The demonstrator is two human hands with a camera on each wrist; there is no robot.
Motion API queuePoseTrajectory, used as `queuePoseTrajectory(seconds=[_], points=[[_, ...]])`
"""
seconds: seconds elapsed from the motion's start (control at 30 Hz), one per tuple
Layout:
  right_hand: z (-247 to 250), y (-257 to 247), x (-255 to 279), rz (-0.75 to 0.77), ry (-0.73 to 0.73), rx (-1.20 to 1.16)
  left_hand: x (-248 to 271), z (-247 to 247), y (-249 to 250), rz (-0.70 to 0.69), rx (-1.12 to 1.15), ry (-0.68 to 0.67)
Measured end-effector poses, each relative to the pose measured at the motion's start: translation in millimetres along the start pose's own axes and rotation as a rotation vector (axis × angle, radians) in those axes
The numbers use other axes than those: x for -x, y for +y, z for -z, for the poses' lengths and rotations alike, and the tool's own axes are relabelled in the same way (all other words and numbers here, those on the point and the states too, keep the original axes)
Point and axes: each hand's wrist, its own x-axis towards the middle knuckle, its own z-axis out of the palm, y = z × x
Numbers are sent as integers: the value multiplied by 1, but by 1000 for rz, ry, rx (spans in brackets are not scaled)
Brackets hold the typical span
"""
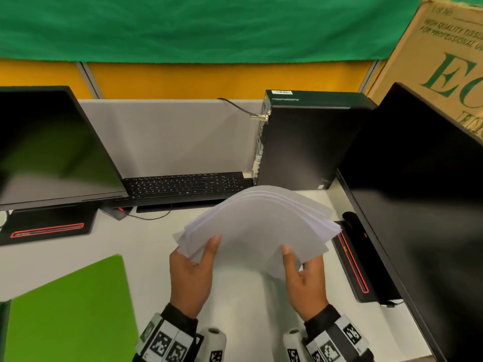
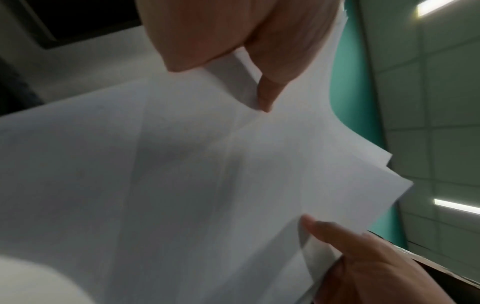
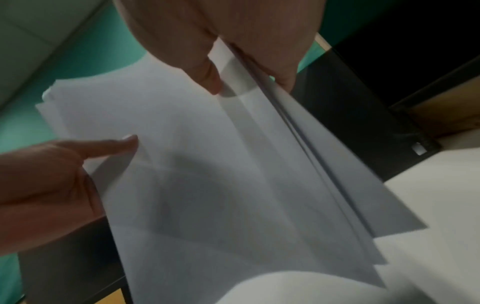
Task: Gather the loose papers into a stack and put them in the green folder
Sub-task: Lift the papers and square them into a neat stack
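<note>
Several white papers (image 1: 257,226) form an uneven, fanned stack held up above the desk, its far edge arched toward the keyboard. My left hand (image 1: 194,265) grips the stack's near left corner, thumb on top. My right hand (image 1: 300,273) grips the near right corner, also with the thumb on top. In the left wrist view the papers (image 2: 182,174) fill the frame, pinched by my left hand (image 2: 249,67), with the right hand (image 2: 350,257) at the lower right. The right wrist view shows the splayed papers (image 3: 233,174) pinched by my right hand (image 3: 233,72). The green folder (image 1: 70,312) lies shut on the desk at the lower left.
A black keyboard (image 1: 183,185) lies behind the papers. Dark monitors stand at the left (image 1: 49,145) and right (image 1: 418,192), with a black computer tower (image 1: 308,139) between them. A cardboard box (image 1: 439,56) leans at the far right. The white desk (image 1: 146,239) separates folder and hands.
</note>
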Motion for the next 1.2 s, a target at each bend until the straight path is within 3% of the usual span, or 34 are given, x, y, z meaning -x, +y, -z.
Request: queuePoseTrajectory(seconds=[0.1,0.27,0.37,0.4,0.53,0.6,0.67,0.8,0.87,1.07,1.2], points=[[-5,5,4,40,46,50,8,-8,6,-44,-6,17],[-12,10,7,-27,64,-11,9,3,-17,58,-60,-29],[10,5,-7,-46,25,-122,-6,22,-7,62,-78,-71],[21,-1,-15,-45,-32,-173,-14,29,0,45,-80,-95],[47,-11,-39,-186,-511,-200,-44,45,23,-16,-85,-183],[42,-6,-41,-249,-602,-132,-51,43,27,-23,-75,-191],[32,-2,-39,-250,-558,-48,-52,37,27,-21,-71,-175],[9,-2,-31,-131,-239,56,-39,24,18,-60,-49,-68],[-2,7,-20,-148,-132,42,-27,16,5,-50,-26,-12],[-18,47,11,-395,-49,-51,5,10,-50,149,-86,-6],[-11,33,-7,-317,-59,-76,-1,18,-43,97,-46,-44]])
